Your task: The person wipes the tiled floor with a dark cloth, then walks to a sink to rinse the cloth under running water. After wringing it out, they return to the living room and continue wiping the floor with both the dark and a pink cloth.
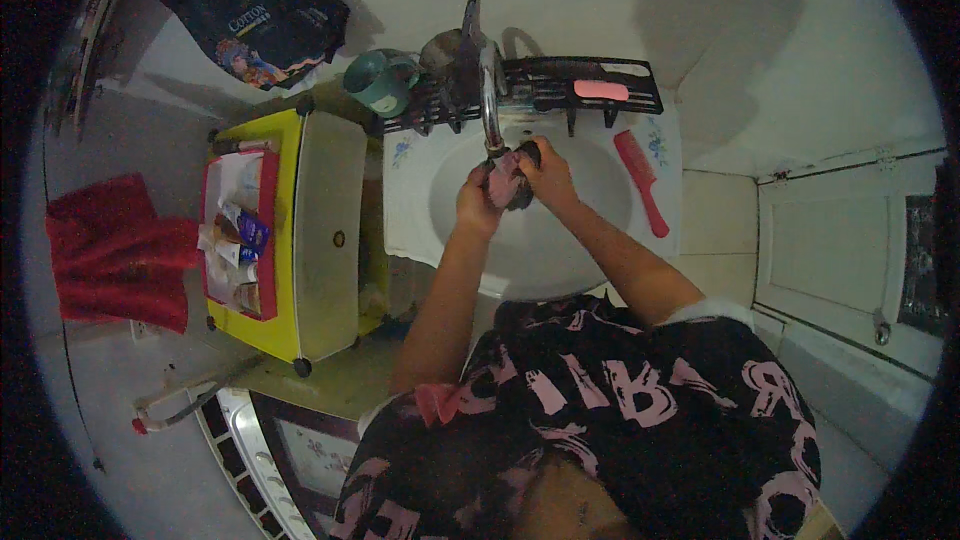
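Note:
Both hands meet over a white washbasin [592, 240], just below the spout of a chrome faucet [490, 101]. Between them is a crumpled pink and dark piece [504, 178] that looks like wet cloth; its exact kind is hard to make out. My left hand [476, 202] grips it from the left side. From the right, my right hand [553, 174] has its fingers closed around the dark part. Whether water is running from the spout I cannot tell. A red comb [637, 176] lies on the basin's right rim.
Behind the faucet, a black rack [637, 101] carries a pink bar [600, 90] and green mugs [375, 86]. Left of the basin stands a yellow-topped box [286, 255] with a red-edged tray [268, 270] of tubes. A red towel [116, 255] hangs at far left.

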`<state>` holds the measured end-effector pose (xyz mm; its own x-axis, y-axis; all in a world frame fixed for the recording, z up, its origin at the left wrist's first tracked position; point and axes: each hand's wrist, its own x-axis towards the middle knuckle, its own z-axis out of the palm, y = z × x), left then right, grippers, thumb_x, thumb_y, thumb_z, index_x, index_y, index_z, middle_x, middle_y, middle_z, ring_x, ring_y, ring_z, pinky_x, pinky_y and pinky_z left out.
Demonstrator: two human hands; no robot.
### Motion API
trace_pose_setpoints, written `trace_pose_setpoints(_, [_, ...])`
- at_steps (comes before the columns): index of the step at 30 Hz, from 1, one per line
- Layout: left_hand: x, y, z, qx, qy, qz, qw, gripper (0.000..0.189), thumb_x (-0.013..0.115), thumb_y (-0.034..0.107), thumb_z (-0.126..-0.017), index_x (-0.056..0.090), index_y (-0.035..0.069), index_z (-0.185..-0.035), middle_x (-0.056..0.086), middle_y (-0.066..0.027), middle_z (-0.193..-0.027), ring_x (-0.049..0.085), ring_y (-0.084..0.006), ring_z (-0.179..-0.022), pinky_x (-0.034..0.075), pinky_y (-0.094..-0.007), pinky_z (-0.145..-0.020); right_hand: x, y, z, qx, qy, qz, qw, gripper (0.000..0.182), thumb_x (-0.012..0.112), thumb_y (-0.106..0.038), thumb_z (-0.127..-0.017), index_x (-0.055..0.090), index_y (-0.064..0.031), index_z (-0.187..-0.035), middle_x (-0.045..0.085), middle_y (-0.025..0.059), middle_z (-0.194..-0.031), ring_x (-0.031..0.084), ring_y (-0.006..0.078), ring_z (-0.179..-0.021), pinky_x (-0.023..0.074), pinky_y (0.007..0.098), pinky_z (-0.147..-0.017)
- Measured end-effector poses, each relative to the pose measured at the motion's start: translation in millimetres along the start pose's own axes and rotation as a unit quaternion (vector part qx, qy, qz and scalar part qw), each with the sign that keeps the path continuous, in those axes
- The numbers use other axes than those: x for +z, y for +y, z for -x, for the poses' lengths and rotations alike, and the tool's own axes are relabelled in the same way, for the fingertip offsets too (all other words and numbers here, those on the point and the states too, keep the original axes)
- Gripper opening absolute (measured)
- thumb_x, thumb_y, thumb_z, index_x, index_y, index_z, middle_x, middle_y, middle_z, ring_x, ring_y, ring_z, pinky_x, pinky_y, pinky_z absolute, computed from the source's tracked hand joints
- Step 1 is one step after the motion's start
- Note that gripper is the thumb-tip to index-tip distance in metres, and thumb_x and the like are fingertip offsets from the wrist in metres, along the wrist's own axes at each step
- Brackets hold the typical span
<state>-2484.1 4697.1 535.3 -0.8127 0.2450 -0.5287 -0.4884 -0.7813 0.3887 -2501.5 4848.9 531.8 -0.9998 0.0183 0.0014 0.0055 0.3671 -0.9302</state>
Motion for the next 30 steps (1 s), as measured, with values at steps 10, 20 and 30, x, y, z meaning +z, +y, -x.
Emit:
trace_pose_setpoints(10, [-15.7, -9.5, -13.5, 0.002, -0.079, 0.047, 0.996, 0.032, 0.038, 0.023, -0.094, 0.050, 0.003, -0.116, 0.059, -0.0124, -0.104, 0.056, -0.0234, -0.098, 0.046, -0.0375, -0.086, 25.2, -80.1, 59.6, -0.108, -0.053, -0.037, 0.992, 0.037, 0.067, -0.025, -0.066, 0.057, -0.0081, -0.097, 0.057, 0.0125, -0.099, 0.057, 0.0321, -0.095, 0.0468, 0.0419, -0.079])
trace_pose_setpoints(20, [-46.3, -2.1, -24.5, -0.101, -0.227, 0.151, 0.957, 0.020, 0.041, 0.021, -0.092, 0.055, 0.009, -0.101, 0.059, -0.0046, -0.089, 0.057, -0.0193, -0.082, 0.047, -0.0344, -0.075, 36.2, -82.8, 55.3, -0.085, 0.001, 0.049, 0.995, 0.043, 0.066, -0.033, -0.069, 0.055, -0.0100, -0.103, 0.059, 0.0161, -0.097, 0.061, 0.0340, -0.088, 0.0489, 0.0418, -0.078])
trace_pose_setpoints(30, [-14.5, 0.3, 27.7, -0.015, 0.065, -0.030, 0.997, 0.032, 0.043, 0.027, -0.094, 0.046, 0.007, -0.118, 0.054, -0.0157, -0.114, 0.057, -0.0259, -0.099, 0.047, -0.0421, -0.090, -9.3, 14.5, -21.3, 0.015, 0.060, 0.224, 0.973, 0.037, 0.064, -0.028, -0.078, 0.054, -0.0041, -0.103, 0.065, 0.0149, -0.083, 0.064, 0.0307, -0.073, 0.0505, 0.0391, -0.063])
